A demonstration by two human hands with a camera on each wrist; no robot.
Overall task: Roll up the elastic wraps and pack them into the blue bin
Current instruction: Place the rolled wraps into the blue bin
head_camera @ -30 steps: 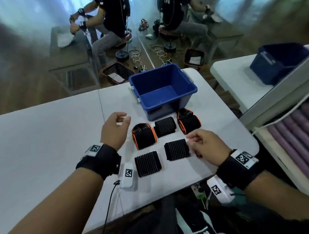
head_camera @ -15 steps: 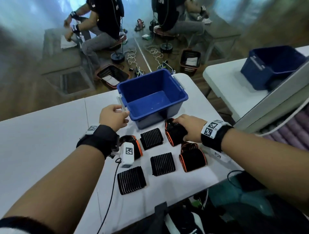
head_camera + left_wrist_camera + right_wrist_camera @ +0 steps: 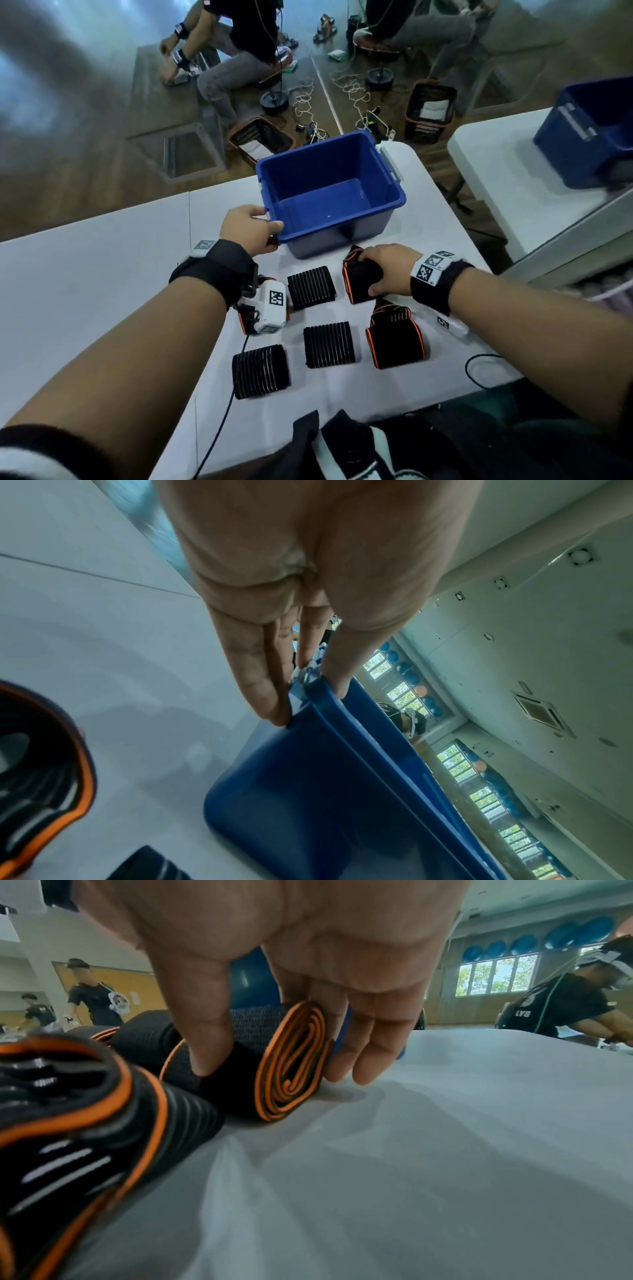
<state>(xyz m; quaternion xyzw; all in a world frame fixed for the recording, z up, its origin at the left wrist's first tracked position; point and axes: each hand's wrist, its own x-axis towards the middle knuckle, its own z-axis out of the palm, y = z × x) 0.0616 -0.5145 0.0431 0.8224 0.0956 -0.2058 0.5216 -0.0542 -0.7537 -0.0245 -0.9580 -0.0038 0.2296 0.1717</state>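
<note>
The empty blue bin [image 3: 329, 240] stands at the far middle of the white table [image 3: 102, 274]. My left hand [image 3: 255, 228] grips the rim at its near-left corner; in the left wrist view the fingers [image 3: 263, 696] curl under the bin's [image 3: 308, 791] rim. In front of the bin, my right hand [image 3: 380, 270] grips a rolled black wrap with orange edging [image 3: 358, 291], thumb on one side and fingers on the other [image 3: 287, 1064]. A second orange-edged roll [image 3: 395, 337] lies just nearer. Three black ribbed rolls [image 3: 311, 287] [image 3: 330, 344] [image 3: 261, 371] lie on the table. Another orange-edged roll [image 3: 244, 320] is mostly hidden under my left wrist.
A second blue bin [image 3: 596, 130] stands on a neighbouring white table at the right. A black cable [image 3: 219, 428] trails off the table's near edge. Beyond the table, people sit on stools, with baskets [image 3: 431, 109] and loose cords on the wooden floor.
My left hand has reached forward from above the rolls and taken hold of the bin's rim. My right hand left the near ribbed roll and closed round the orange-edged roll by the bin.
</note>
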